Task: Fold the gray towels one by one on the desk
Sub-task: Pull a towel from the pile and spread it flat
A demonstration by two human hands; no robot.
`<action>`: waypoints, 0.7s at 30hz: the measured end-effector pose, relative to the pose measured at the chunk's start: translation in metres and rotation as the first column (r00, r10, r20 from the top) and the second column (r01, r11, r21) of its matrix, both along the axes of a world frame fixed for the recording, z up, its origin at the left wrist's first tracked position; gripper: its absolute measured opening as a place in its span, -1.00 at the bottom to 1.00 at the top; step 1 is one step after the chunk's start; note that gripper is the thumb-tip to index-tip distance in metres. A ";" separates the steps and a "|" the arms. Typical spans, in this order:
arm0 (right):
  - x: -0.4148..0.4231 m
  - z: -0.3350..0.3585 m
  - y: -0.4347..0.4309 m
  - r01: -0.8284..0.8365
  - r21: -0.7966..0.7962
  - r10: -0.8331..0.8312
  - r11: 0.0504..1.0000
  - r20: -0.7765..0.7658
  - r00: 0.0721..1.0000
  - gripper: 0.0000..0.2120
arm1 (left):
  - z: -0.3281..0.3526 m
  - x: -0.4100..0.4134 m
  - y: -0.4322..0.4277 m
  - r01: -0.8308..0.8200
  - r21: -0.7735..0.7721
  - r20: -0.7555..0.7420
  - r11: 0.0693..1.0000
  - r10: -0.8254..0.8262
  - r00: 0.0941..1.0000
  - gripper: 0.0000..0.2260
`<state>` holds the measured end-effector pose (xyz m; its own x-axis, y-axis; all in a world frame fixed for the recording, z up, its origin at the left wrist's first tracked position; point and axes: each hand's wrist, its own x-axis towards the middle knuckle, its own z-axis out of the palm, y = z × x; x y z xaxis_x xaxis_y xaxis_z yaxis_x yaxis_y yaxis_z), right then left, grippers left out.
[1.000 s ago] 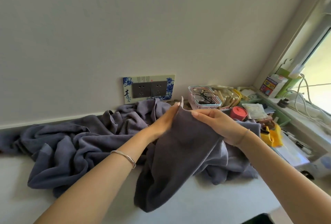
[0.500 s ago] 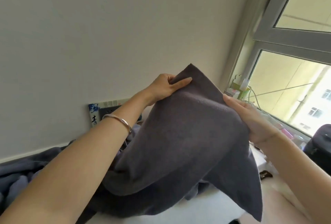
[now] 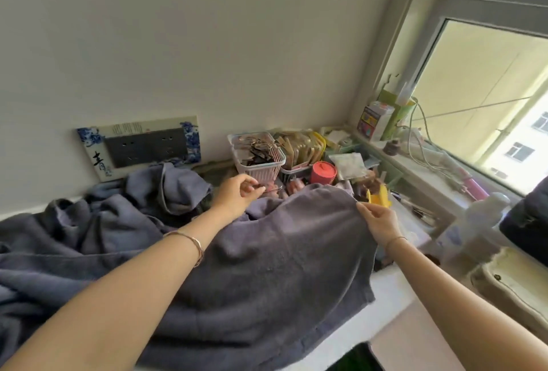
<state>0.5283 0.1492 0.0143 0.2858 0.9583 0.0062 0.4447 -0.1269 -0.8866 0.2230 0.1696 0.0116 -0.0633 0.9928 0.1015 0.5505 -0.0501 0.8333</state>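
Observation:
One gray towel point(image 3: 275, 266) lies spread over the front of the white desk point(image 3: 382, 290), its far edge draped against the clutter behind it. My right hand point(image 3: 378, 220) pinches the towel's far right corner. My left hand point(image 3: 238, 195) hovers at the towel's far left edge with its fingers loosely curled; no cloth shows between them. A heap of other gray towels point(image 3: 89, 240) lies crumpled at the left, reaching back to the wall.
Behind the towel stand a pink basket point(image 3: 256, 157) of small items, a red lidded jar point(image 3: 323, 173) and packets. A socket plate point(image 3: 142, 146) is on the wall. The windowsill point(image 3: 421, 163) at the right holds boxes and cables. The desk edge drops off at the front right.
The towel, held up high in both hands half a second ago, has come down and now lies spread on the desk. The view has tilted back down to the desk.

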 end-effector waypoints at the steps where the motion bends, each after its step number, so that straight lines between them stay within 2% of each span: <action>1: 0.006 -0.010 0.004 0.010 -0.032 -0.008 0.999 0.050 0.999 -0.81 | -0.012 -0.006 -0.007 -0.002 -0.009 -0.027 1.000 0.002 1.000 -0.80; 4: 0.007 -0.021 0.008 0.082 -0.024 -0.071 0.996 0.314 0.947 -0.80 | -0.041 -0.024 -0.026 0.007 -0.019 -0.084 1.000 -0.009 0.996 -0.77; 6: -0.009 -0.018 0.008 0.065 0.119 -0.111 0.991 0.438 0.892 -0.74 | -0.054 -0.037 -0.039 -0.003 -0.014 -0.153 1.000 0.001 0.988 -0.71; 8: -0.041 -0.014 0.005 -0.100 0.283 -0.047 0.954 0.472 0.880 -0.72 | -0.063 -0.056 -0.056 -0.066 0.035 -0.218 0.997 0.072 0.973 -0.61; 10: -0.080 -0.017 -0.005 -0.293 0.331 0.084 0.897 0.523 0.848 -0.73 | -0.071 -0.077 -0.074 -0.140 0.098 -0.310 0.985 0.164 0.936 -0.48; 12: -0.123 -0.033 -0.019 -0.459 0.253 0.237 0.852 0.595 0.768 -0.67 | -0.083 -0.097 -0.097 -0.201 0.064 -0.436 0.978 0.208 0.875 -0.36; 14: -0.153 -0.056 -0.029 -0.586 0.116 0.354 0.802 0.697 0.623 -0.49 | -0.098 -0.113 -0.117 -0.236 -0.040 -0.556 0.971 0.175 0.812 -0.23; 16: -0.160 -0.083 -0.026 -0.615 -0.025 0.394 0.788 0.787 0.474 -0.37 | -0.113 -0.127 -0.129 -0.263 -0.094 -0.618 0.960 0.151 0.771 -0.08; 17: -0.156 -0.096 -0.021 -0.595 -0.083 0.405 0.800 0.805 0.433 -0.32 | -0.120 -0.132 -0.135 -0.279 -0.093 -0.633 0.956 0.159 0.758 -0.04; 21: -0.139 -0.124 0.004 -0.478 -0.152 0.382 0.865 0.817 0.432 -0.18 | -0.139 -0.147 -0.145 -0.281 -0.068 -0.642 0.957 0.174 0.747 -0.15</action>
